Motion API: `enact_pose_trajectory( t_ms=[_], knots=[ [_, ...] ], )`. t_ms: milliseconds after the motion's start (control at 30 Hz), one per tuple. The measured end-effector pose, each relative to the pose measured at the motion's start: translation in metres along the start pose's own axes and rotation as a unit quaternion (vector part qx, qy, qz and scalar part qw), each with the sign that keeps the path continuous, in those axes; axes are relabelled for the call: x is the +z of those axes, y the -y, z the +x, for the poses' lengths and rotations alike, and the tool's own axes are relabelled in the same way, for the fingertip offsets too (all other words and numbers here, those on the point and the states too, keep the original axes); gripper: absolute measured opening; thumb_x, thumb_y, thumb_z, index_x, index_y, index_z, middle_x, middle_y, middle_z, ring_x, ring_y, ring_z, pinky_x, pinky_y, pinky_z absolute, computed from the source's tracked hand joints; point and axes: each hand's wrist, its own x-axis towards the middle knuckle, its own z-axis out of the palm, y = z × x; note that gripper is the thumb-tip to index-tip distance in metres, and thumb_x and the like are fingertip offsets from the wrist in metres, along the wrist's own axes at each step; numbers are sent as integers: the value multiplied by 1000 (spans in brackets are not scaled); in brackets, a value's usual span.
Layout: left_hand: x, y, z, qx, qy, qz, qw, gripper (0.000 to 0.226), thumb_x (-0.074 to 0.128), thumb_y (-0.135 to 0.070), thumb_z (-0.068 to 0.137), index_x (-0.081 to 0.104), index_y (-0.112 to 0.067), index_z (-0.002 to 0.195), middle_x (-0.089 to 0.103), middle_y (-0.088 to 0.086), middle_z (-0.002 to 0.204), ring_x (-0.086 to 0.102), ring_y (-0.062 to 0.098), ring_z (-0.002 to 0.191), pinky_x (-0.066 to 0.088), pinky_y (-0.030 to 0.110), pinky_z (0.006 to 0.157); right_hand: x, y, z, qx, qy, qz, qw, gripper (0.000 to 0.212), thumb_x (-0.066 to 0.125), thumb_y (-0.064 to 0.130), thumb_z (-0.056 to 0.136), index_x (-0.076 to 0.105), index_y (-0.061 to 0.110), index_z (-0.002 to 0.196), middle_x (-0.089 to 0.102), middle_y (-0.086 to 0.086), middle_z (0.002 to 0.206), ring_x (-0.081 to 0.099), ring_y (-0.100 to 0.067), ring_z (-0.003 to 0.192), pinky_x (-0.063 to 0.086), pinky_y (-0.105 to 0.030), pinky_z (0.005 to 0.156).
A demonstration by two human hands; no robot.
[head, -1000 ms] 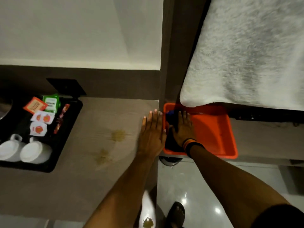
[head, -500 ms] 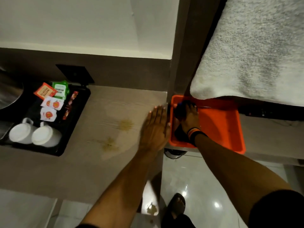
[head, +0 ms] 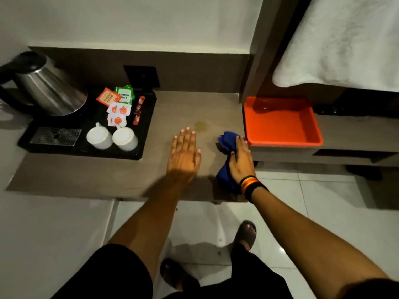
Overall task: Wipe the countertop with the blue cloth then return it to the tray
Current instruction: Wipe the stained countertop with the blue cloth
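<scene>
while gripping blue cloth (head: 225, 141) in right hand (head: 240, 161), half hidden underneath; left hand (head: 183, 154) flat, fingers spread on countertop (head: 97, 173).

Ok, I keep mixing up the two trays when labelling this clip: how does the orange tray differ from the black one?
The orange tray is bright and holds nothing; the black tray is dark and carries the kettle, two white cups and sachets. The orange tray sits on the lower ledge on the right; the black tray sits on the countertop at the left. The orange tray has taller walls; the black tray looks shallower. Both are rectangular.
</scene>
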Motion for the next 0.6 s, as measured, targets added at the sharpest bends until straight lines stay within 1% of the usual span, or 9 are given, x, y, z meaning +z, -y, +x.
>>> enact_pose_trajectory(
  t_ms=[67,133,167,233,267,333,433,533,600],
  knots=[
    [0,17,-25,1,-41,13,999,59,40,-28,109,27,-3,161,27,21,169,21,34,160,21,53,131,23,1,-21,13,27,-72,997,57,38,18,102,19,8,155,12,-13,164,7,-28,152,7,-46,125],
    [5,35,-45,-9,-93,17,996,54,47,-23,108,40,2,154,40,26,161,36,38,153,34,56,125,41,0,-31,13,51,-132,990,61,35,33,104,14,8,156,3,-13,165,-3,-28,152,1,-52,123],
    [6,44,-49,-26,-95,15,995,54,46,-23,108,40,3,154,40,27,161,37,39,153,35,56,125,46,-1,-33,7,52,-147,988,65,35,39,103,11,9,156,-1,-12,165,-8,-28,152,-2,-53,123],
    [9,64,-54,-86,-59,-3,995,58,40,-28,108,32,1,158,32,26,166,31,38,156,29,56,128,57,-1,-29,-15,41,-175,984,71,34,48,102,6,13,157,-4,-10,165,-10,-26,152,-7,-54,122],
    [12,73,-56,-110,-48,-8,993,60,37,-30,108,29,0,160,29,24,168,28,38,157,25,55,129,62,-2,-26,-24,31,-196,980,71,33,50,101,5,16,157,-3,-9,165,-10,-26,152,-6,-54,122],
    [20,86,-63,-132,-53,-4,990,61,34,-33,108,27,-1,160,28,22,169,25,36,158,21,53,131,73,-2,-21,-36,-1,-246,969,65,28,49,102,6,23,157,1,-9,166,-7,-26,153,-1,-57,122],
    [32,95,-65,-146,-61,-1,987,63,25,-36,108,24,-4,162,26,19,171,20,32,160,18,52,132,92,6,1,-35,-39,-255,966,56,26,42,103,15,26,156,10,-8,165,1,-26,153,5,-56,122],
    [35,94,-64,-157,-62,-11,986,65,21,-37,106,23,-4,162,24,18,171,20,30,161,21,50,131,100,19,24,-57,-30,-221,973,52,31,34,103,26,23,154,21,-7,163,11,-23,152,6,-50,124],
    [31,93,-64,-161,-58,-13,985,66,19,-37,106,22,-4,162,23,17,172,20,29,161,21,49,131,95,18,22,-76,-26,-155,985,49,33,31,104,31,21,152,28,-5,161,15,-19,151,9,-46,125]
  ],
)
